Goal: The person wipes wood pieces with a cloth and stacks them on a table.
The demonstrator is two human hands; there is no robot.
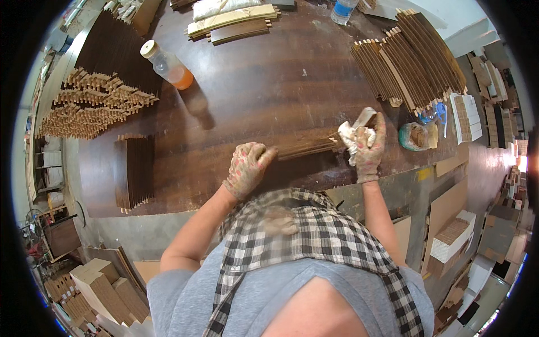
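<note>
A few dark brown wooden slats [307,148] lie side by side near the front edge of the table, with small pale tips at their right end. My left hand [247,165], in a stained glove, is closed round their left end. At the other end, my gloved right hand [369,154] grips a crumpled white cloth [348,136]. A flat greyish-brown piece [367,117] sticks up between the cloth and my fingers; its kind is unclear. The cloth is close to the pale tips, and I cannot tell whether it touches them.
Stacked slats with pale ends [101,104] fill the far left; a smaller stack [135,173] stands nearer. Fanned slats [412,62] lie at right, above a jar of brown stuff [414,136]. A bottle with orange liquid [168,66] and a water bottle [342,10] stand farther back.
</note>
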